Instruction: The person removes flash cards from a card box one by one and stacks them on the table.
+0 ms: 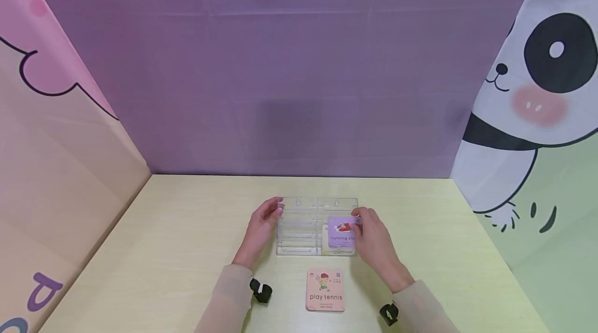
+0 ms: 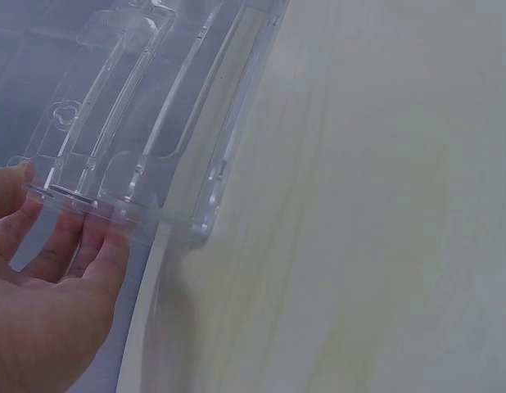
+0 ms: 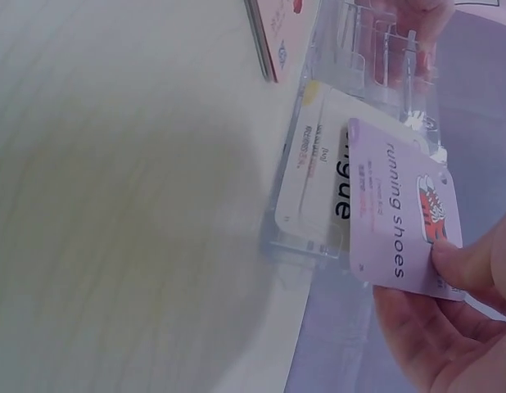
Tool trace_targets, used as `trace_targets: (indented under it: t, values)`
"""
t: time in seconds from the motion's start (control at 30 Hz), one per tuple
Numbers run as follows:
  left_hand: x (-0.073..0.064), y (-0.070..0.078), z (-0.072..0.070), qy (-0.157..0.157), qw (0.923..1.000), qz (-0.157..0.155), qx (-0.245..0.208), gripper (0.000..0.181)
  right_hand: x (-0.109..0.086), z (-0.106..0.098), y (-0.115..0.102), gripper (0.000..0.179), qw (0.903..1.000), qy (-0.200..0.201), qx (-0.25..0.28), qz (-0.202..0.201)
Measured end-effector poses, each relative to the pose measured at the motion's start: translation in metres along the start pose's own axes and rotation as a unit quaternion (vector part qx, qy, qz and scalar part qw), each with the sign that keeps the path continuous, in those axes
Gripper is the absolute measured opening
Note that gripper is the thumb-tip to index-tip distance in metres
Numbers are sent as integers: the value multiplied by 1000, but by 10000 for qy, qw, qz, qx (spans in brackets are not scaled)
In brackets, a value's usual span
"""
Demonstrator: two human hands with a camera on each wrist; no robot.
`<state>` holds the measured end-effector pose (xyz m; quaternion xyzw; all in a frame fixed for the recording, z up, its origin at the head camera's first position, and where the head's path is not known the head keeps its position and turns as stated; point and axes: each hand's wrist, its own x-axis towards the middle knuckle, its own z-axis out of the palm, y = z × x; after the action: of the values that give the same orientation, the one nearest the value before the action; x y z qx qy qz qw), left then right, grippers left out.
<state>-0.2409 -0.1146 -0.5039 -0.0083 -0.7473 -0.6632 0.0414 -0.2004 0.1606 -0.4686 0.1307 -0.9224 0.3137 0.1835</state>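
A clear plastic card holder (image 1: 297, 229) with tiers in two columns stands on the table. My left hand (image 1: 262, 226) grips its left side edge; in the left wrist view the thumb (image 2: 7, 190) lies on one side of the plastic, the fingers on the other. My right hand (image 1: 379, 250) pinches a purple "running shoes" card (image 3: 404, 213) by its right side, between thumb and fingers. That card is held in front of the holder's right column. It partly covers a white card (image 3: 310, 184) in the lower right tier, its word ending in "ngue".
A stack of pink cards (image 1: 325, 290), "play tennis" on top, lies on the pale wooden table (image 1: 163, 250) in front of the holder. A purple backdrop (image 1: 299, 89) rises behind, with printed cartoon panels on both sides. Each wrist wears a black strap (image 1: 389, 314).
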Motion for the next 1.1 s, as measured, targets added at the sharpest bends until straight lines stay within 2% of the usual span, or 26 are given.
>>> trace_targets:
  t: [0.43,0.83,1.1]
  values:
    - [0,0,-1,-37,10000,-1,-3,39,-2,-2,3,24,9998,68,18,-202]
    - [0,0,-1,-14,10000,35,22,38,1,-8,2,23,9965,-76,825,73]
    - [1,0,-1,-7,10000,76,45,38,2,-14,-3,23,9924,-63,1229,42]
